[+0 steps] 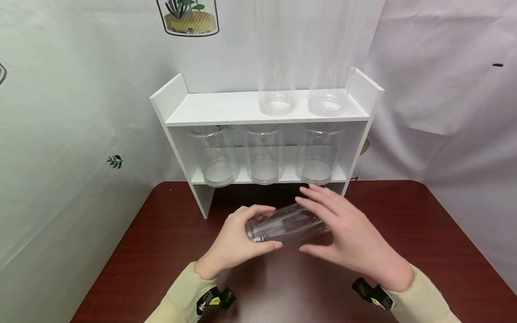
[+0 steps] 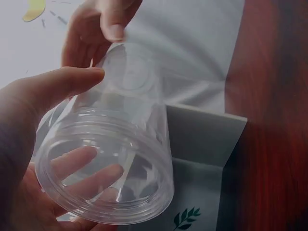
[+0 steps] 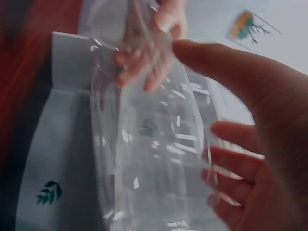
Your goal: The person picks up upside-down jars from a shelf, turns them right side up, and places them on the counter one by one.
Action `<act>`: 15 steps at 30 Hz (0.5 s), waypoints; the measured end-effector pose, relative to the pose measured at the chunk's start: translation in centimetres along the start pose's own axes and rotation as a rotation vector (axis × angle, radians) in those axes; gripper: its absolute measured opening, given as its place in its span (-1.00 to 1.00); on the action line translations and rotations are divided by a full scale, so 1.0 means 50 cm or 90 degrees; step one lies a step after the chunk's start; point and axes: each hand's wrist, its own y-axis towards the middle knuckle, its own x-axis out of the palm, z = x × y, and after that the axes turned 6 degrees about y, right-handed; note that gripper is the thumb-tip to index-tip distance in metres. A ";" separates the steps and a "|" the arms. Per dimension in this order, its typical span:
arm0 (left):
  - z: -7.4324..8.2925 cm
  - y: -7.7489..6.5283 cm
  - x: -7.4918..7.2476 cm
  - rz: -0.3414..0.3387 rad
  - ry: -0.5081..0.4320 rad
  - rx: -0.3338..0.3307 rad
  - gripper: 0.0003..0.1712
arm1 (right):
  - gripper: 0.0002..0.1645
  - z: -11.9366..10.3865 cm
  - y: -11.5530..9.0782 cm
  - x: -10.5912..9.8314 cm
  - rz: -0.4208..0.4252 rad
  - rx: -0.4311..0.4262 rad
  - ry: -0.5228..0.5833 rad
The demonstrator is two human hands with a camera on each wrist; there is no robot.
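Note:
A clear plastic jar is held tilted above the table, in front of the shelf. My left hand grips it round the threaded mouth end, thumb on the near side and fingers beyond. At the jar's other end is my right hand, with fingers extended over it and thumb spread away. The left wrist view shows the wide, lidless mouth of the jar facing the camera. In the right wrist view, the right hand's fingertips lie right along the jar's side.
A white two-tier shelf stands on the dark red table. Its upper board bears two clear containers, one at the middle and one at the right. Three clear jars line the lower board. Pale printed cloth surrounds the table.

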 end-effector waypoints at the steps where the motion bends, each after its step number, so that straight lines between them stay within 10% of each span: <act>1: 0.004 0.001 0.004 -0.009 0.006 0.000 -0.27 | 0.11 0.001 -0.005 0.007 -0.027 0.007 -0.017; 15: 0.019 0.007 0.017 -0.033 -0.023 -0.009 -0.18 | 0.05 0.018 -0.043 0.045 -0.100 0.077 -0.069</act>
